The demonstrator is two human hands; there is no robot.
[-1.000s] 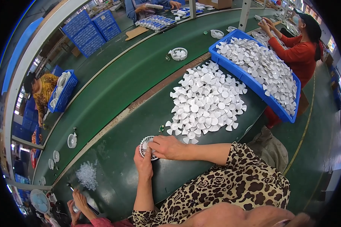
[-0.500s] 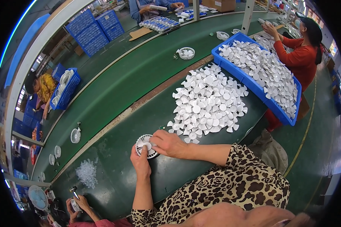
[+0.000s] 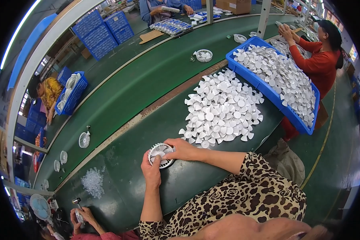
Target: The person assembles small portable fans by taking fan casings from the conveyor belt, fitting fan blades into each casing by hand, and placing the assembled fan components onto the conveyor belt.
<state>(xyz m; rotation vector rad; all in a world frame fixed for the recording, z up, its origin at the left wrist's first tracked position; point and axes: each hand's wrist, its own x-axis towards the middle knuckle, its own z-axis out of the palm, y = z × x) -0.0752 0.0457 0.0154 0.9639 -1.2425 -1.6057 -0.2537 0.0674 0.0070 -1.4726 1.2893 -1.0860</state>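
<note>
Gripping white fan grille (image 3: 161,154), both hands: left hand (image 3: 152,173) fingers curled underneath, right hand (image 3: 183,149) pinching rim; blade pile (image 3: 222,110) just beyond, blue crate (image 3: 268,90) behind.

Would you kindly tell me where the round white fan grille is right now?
In the head view, the round white fan grille sits low and left of centre, held between the left hand and right hand, beside the heap of white fan blades.

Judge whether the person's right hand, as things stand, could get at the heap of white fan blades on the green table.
Probably yes. The right hand rests on the round white grille, with the heap of white fan blades just beyond it on the green table. Nothing lies between them, though the hand is busy with the grille.
</note>
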